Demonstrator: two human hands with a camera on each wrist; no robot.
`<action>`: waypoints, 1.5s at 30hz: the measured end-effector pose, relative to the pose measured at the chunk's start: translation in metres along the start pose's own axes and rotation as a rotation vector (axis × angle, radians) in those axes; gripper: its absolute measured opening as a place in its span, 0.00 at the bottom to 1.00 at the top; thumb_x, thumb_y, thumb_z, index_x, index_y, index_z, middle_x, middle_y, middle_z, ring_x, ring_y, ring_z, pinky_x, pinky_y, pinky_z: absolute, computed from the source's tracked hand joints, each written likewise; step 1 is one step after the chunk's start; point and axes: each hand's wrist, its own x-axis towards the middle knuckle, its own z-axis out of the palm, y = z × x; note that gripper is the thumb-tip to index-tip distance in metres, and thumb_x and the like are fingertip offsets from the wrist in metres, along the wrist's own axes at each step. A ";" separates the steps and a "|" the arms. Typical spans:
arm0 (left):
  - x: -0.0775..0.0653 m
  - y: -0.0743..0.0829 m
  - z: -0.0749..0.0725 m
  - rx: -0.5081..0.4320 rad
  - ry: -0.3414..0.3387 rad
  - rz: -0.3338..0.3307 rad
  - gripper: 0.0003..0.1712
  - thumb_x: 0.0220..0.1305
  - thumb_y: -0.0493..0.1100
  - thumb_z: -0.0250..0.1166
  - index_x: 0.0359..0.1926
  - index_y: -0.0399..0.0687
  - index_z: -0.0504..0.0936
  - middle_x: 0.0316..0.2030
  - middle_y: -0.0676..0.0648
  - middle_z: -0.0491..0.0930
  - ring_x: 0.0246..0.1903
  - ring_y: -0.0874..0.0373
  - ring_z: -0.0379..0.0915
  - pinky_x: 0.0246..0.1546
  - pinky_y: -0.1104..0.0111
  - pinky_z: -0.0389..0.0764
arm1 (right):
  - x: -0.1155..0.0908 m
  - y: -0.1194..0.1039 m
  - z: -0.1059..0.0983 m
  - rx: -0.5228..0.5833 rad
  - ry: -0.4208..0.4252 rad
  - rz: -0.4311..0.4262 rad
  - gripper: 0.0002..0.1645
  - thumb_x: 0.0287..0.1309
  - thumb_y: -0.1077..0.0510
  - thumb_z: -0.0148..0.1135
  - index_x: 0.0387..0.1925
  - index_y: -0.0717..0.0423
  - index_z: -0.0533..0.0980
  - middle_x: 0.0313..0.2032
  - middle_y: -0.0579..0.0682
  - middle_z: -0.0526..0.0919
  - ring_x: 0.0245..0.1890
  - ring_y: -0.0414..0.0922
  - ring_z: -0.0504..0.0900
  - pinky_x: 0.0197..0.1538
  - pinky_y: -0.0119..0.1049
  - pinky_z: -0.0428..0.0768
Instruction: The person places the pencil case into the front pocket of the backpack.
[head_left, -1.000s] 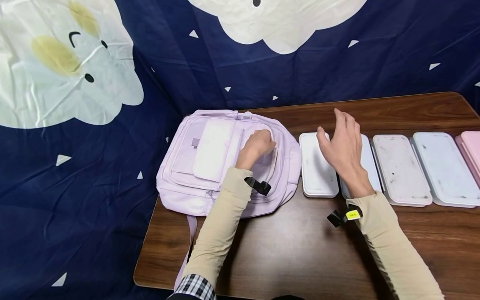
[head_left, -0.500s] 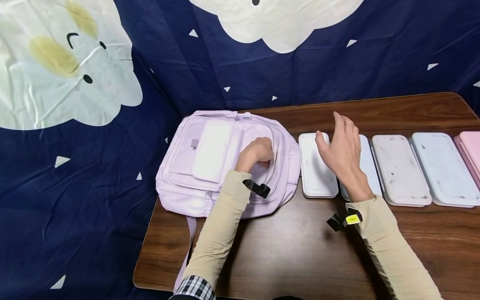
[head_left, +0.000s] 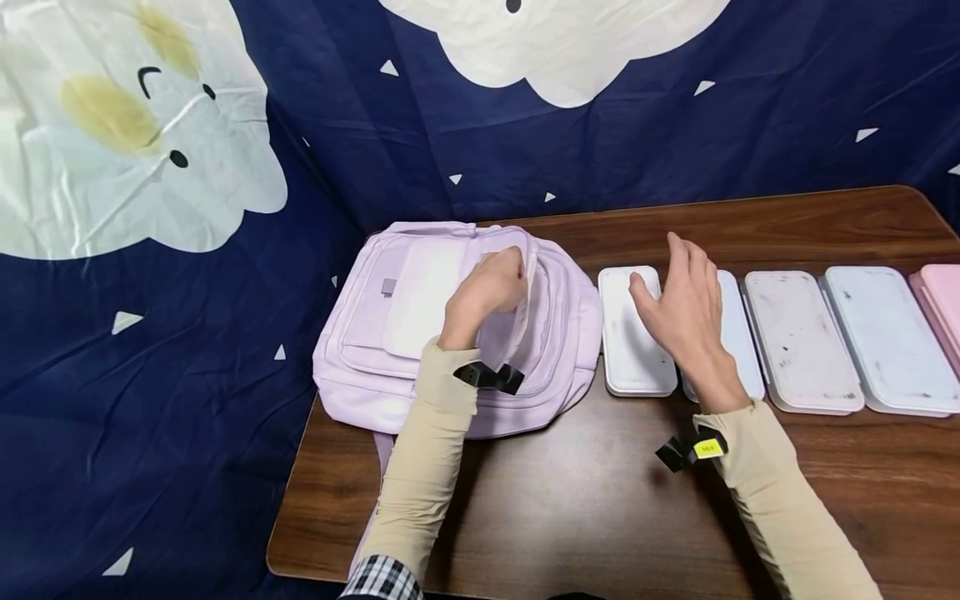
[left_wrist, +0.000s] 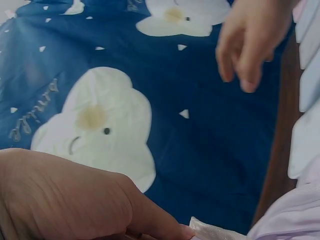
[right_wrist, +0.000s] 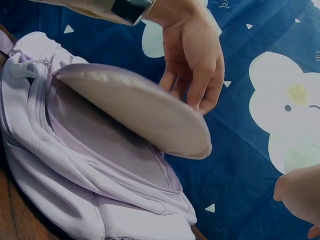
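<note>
A pale lilac backpack [head_left: 360, 350] lies on the wooden table. My left hand [head_left: 487, 287] pinches the edge of its front pocket flap [right_wrist: 135, 107] and holds it raised. Under the flap, the right wrist view shows the pocket's grey-lilac inside [right_wrist: 107, 137]. In the left wrist view a strip of the pale flap edge [left_wrist: 215, 231] shows at the fingertips. My right hand [head_left: 682, 312] hovers with fingers extended over a white case [head_left: 637, 350] and a pale blue case [head_left: 738, 333], holding nothing.
To the right of the backpack stands a row of flat cases: a scuffed greyish-pink one [head_left: 806, 342], a larger pale blue one [head_left: 892, 342] and a pink one [head_left: 945, 300]. A navy curtain [head_left: 465, 125] with clouds hangs behind the wooden table [head_left: 570, 500].
My left hand has moved left and drawn the pocket flap up and back with it, widening the opening. The right hand has hardly moved.
</note>
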 end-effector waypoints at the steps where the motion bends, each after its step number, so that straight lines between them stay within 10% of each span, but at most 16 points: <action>1: -0.002 -0.001 -0.003 -0.005 0.007 -0.004 0.03 0.59 0.33 0.52 0.31 0.43 0.71 0.29 0.47 0.73 0.31 0.53 0.69 0.30 0.66 0.71 | -0.001 0.001 0.000 -0.001 -0.004 0.003 0.42 0.60 0.48 0.55 0.71 0.59 0.55 0.66 0.64 0.61 0.66 0.63 0.59 0.66 0.58 0.58; 23: -0.027 -0.021 -0.059 -0.036 0.166 0.014 0.06 0.60 0.37 0.50 0.33 0.42 0.74 0.28 0.48 0.70 0.33 0.53 0.69 0.33 0.64 0.70 | -0.023 0.011 0.015 -0.080 -0.096 0.005 0.47 0.57 0.47 0.60 0.70 0.64 0.53 0.64 0.70 0.62 0.61 0.69 0.62 0.58 0.64 0.63; 45: -0.034 -0.037 -0.084 -0.019 0.264 -0.097 0.13 0.62 0.39 0.48 0.41 0.41 0.77 0.40 0.43 0.78 0.46 0.49 0.72 0.49 0.56 0.73 | -0.069 0.024 0.037 -0.169 -0.195 -0.005 0.54 0.52 0.44 0.66 0.68 0.70 0.52 0.58 0.79 0.61 0.55 0.74 0.63 0.50 0.68 0.66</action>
